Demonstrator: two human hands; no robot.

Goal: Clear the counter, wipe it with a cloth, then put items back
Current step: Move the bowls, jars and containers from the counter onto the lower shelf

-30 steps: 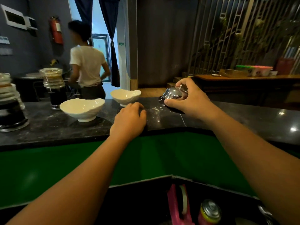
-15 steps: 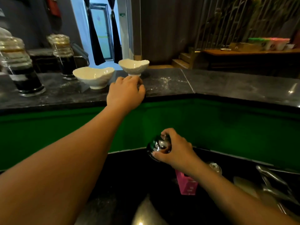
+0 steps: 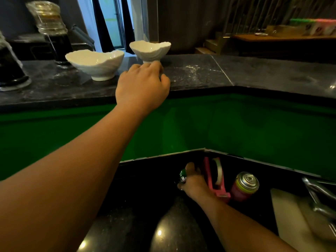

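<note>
Counter (image 3: 254,73) | left hand (image 3: 141,88) on edge | right hand (image 3: 192,182) low, gripping bell (image 3: 182,174)

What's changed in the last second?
The right hand carried the metal bell from the counter down to the lower shelf beside the tape dispenser, still gripping it. The left hand slid forward to the small bowl. That bowl, the large bowl and the jars stayed put.

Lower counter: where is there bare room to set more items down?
The lower counter is bare left of and nearer than the right hand, which grips the bell. It is crowded on the right: tape dispenser, spray can, then tap.
</note>
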